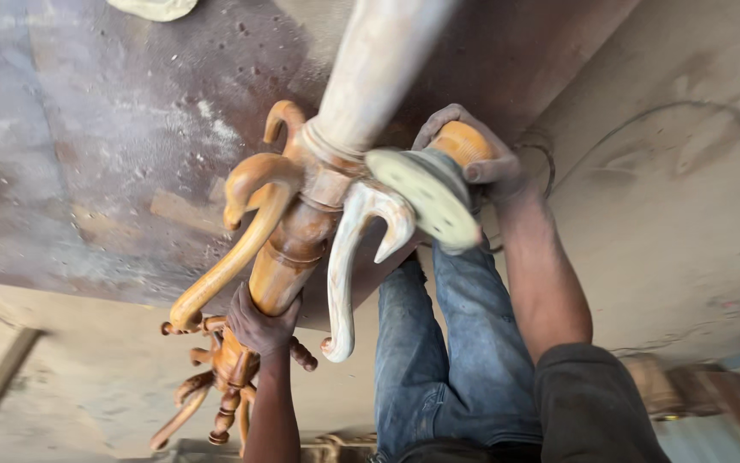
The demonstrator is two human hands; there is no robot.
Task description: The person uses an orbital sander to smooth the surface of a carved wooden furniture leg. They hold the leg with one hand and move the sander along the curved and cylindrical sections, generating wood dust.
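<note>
Left hand point(260, 324) grips wooden stand point(288, 257) at mid-post; sander point(439, 184) in right hand point(473, 154) lies right of post, disc touching a curved hook point(348, 257).

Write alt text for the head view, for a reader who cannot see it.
A person's right hand holds an orange disc sander against a pale curved hook of a turned wooden coat stand, while the left hand grips the stand's post. Blue jeans and a dusty floor show below.

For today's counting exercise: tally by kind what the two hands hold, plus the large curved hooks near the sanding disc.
Turned wooden stand: 1
Disc sander: 1
Large curved hooks: 3
Total: 5
</note>
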